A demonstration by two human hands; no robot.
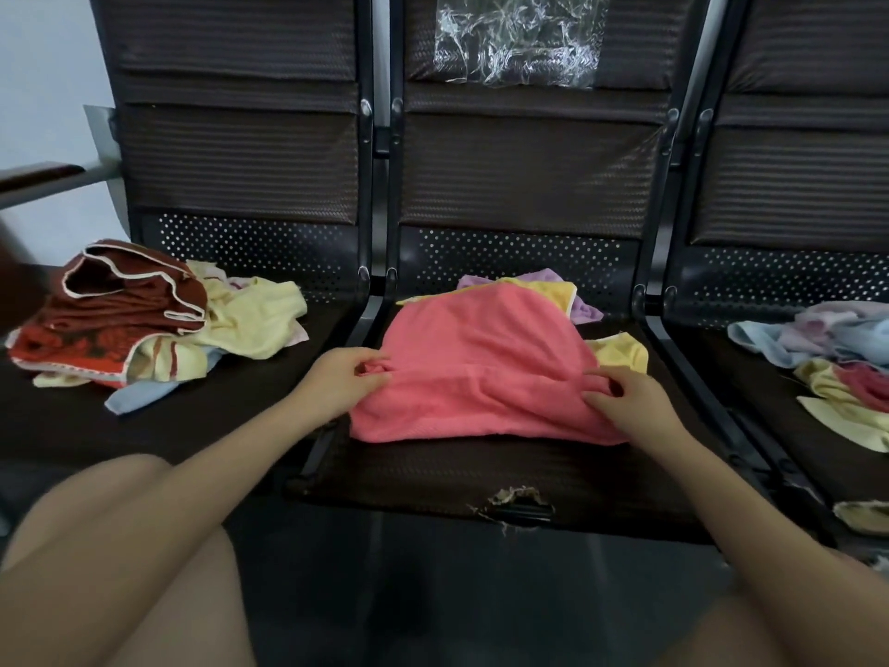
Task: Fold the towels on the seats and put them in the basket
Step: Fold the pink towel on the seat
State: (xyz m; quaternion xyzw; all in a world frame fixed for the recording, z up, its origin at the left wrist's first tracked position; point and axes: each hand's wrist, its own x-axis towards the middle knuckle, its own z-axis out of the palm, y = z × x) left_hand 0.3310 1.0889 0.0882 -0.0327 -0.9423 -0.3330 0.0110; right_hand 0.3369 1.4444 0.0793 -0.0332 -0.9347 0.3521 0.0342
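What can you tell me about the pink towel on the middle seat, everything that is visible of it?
The pink towel is coral-pink cloth with a fine terry-like texture and no visible pattern. It lies spread but rumpled on the middle seat, partly covering a yellow towel and a lilac towel behind it. A fold runs across its near part. The left hand pinches its left edge, and the right hand pinches its right side. Its near edge rests on the dark seat.

Towel (481, 363) on middle seat (481, 479), between piles (144, 320)
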